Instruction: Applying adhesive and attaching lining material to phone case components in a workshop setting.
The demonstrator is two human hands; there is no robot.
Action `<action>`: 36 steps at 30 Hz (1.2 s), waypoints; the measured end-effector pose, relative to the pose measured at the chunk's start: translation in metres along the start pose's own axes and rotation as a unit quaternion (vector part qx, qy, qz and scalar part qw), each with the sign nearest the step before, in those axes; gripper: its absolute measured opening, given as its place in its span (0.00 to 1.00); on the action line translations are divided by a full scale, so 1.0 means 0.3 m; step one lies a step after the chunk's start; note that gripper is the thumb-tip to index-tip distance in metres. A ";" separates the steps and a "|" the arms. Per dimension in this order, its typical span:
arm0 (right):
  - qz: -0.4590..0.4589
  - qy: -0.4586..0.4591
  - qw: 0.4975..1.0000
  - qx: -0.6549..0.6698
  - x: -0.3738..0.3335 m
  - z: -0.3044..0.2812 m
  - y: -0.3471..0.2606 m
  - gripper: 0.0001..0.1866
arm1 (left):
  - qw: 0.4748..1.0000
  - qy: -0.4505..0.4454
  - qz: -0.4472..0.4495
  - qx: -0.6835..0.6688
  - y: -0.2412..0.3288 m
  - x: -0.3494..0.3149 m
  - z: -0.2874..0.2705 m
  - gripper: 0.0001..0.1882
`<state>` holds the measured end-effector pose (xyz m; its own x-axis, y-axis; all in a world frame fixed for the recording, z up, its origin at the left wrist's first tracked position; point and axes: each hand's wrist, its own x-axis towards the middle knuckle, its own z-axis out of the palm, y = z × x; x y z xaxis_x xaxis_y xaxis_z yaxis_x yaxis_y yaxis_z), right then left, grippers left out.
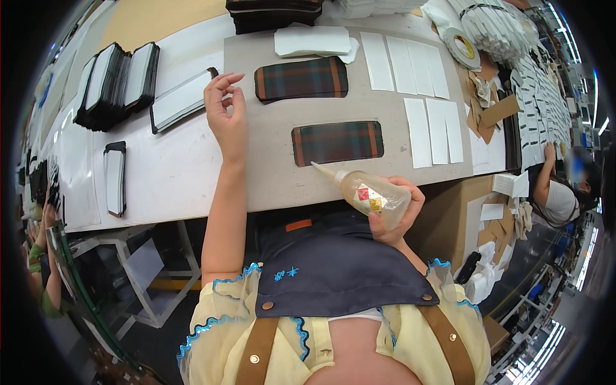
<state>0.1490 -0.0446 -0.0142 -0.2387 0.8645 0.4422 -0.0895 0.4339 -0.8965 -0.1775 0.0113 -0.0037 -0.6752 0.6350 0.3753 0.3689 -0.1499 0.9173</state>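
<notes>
Clamped in the right hand [394, 218], the glue bottle [372, 194] could drip onto the near plaid piece [338, 142] while the open-fingered left hand [228, 112] hovers empty over the bench [179, 173].

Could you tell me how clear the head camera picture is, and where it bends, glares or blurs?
Head view: lit evenly and sharp at the centre, where the glue bottle in the right hand and the two plaid pieces read clearly; the table edge bows with fisheye distortion; black corners ring the frame; ceiling lights glare at the right rim; a co-worker's face there is blurred.

Yellow blue-trimmed sleeves, navy apron
</notes>
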 end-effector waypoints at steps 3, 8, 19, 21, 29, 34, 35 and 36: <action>-0.016 -0.037 0.999 -0.003 0.009 0.035 0.007 0.41 | 1.000 -0.001 -0.003 0.006 -0.006 -0.005 0.002 0.10; 0.118 0.139 0.983 0.038 0.030 -0.013 -0.008 0.42 | 1.000 0.007 0.000 0.007 0.003 0.000 0.011 0.10; 0.131 0.404 0.863 -0.273 0.261 -0.852 0.153 0.38 | 1.000 -0.005 0.005 0.012 0.012 0.003 0.023 0.11; 0.175 0.383 0.850 -0.318 0.235 -0.934 0.181 0.38 | 1.000 -0.006 0.015 0.021 0.013 -0.003 0.026 0.11; -0.086 0.242 0.897 -0.361 0.534 -0.400 0.061 0.18 | 0.998 -0.025 0.029 0.053 0.018 -0.006 0.045 0.12; -0.173 -0.098 0.943 -0.268 0.765 0.113 0.211 0.11 | 0.997 -0.041 0.034 0.055 0.018 -0.009 0.053 0.12; -0.197 -0.134 0.929 -0.283 0.798 0.189 0.242 0.10 | 0.997 -0.040 0.040 0.058 0.016 -0.010 0.055 0.12; -0.203 -0.131 0.930 -0.276 0.828 0.257 0.275 0.10 | 0.997 -0.039 0.028 0.056 0.020 -0.011 0.047 0.12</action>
<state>0.0077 0.1865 0.0197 -0.5274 0.5410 0.6551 0.2690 0.8377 -0.4752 -0.1641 0.0190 -0.0012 -0.6013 0.6855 0.4105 0.4771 -0.1041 0.8727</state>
